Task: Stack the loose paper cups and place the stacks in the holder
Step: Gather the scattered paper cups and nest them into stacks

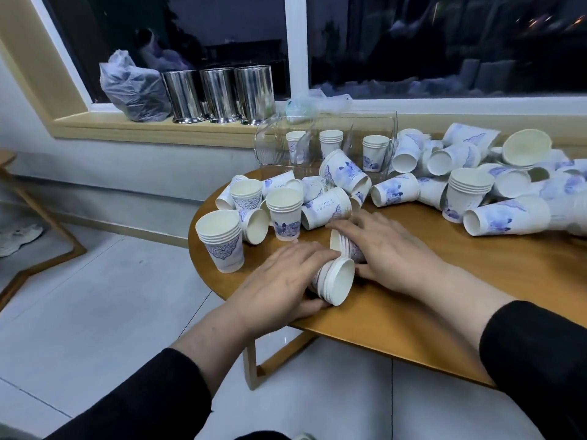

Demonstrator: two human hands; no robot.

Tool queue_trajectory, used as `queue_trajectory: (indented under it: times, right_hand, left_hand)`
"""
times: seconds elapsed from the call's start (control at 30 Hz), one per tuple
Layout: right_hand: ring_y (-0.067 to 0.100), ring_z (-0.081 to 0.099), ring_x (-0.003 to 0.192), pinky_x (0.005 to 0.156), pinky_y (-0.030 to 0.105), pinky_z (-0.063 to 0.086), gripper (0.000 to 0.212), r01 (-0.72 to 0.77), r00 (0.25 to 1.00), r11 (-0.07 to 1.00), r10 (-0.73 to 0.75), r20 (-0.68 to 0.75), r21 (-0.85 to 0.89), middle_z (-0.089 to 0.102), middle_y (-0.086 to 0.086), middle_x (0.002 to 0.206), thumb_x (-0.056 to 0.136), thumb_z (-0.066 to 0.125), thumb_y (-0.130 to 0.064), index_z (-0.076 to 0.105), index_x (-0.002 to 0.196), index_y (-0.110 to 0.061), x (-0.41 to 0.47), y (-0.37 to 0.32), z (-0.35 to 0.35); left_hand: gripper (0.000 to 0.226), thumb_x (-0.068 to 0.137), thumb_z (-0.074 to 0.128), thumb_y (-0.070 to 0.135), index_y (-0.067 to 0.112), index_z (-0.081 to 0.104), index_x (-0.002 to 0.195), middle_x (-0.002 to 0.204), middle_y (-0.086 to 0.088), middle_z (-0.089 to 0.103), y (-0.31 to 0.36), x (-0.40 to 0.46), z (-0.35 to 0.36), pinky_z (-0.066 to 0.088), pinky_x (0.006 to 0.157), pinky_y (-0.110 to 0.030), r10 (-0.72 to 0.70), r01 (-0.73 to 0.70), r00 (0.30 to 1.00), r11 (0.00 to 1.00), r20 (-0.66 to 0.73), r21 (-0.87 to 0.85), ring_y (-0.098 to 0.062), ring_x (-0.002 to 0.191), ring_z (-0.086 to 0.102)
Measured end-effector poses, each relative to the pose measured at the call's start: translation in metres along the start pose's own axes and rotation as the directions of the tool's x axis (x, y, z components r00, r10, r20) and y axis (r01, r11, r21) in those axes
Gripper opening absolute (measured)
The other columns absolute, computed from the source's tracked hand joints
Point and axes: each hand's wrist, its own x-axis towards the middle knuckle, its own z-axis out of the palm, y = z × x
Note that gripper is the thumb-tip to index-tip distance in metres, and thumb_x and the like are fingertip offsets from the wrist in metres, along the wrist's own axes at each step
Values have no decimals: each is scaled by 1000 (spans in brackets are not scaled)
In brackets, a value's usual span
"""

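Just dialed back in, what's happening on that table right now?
A person is sorting white paper cups with blue prints on a round wooden table. The left hand grips a short nested stack of cups lying on its side, and the right hand holds a second stack beside it. The clear plastic holder at the back already has three short stacks in it. Many cups still lie loose, mostly to the right.

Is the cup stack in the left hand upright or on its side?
On its side: the cup stack lies on the table, its open mouth facing right, gripped by the left hand.
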Motion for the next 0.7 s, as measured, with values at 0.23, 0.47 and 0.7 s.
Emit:
queue_trajectory:
  times: [0.23, 0.47, 0.7]
  right_hand:
    - [11, 54, 109, 90, 24, 42, 59, -276, 805, 798, 496, -325, 535, 53, -6, 123, 79, 79, -39, 47, 128, -33, -66, 49, -20]
    - [-3, 61, 90, 79, 14, 46, 32, 128, 437, 453, 773, -460, 882, 62, -8, 106, 89, 71, -22, 48, 112, -23, -103, 47, -70]
    - [-3, 62, 86, 76, 15, 49, 38, 131, 574, 418, 707, -413, 899, 66, -16, 96, 76, 72, -32, 53, 107, -22, -107, 49, -74]
  left_hand:
    - [87, 83, 71, 57, 42, 22, 153, 142, 15, 43, 39, 34, 18, 31, 110, -19, -81, 80, 997, 992, -9, -96, -3, 133, 39]
    - [76, 72, 80, 55, 48, 39, 136, 135, 22, 55, 96, 84, 56, 48, 105, -33, -432, 229, 888, 714, -158, -662, 4, 122, 53]
    - [77, 67, 81, 54, 51, 38, 132, 130, 22, 57, 131, 106, 81, 56, 91, -40, -414, 207, 901, 674, -131, -709, -3, 112, 59]
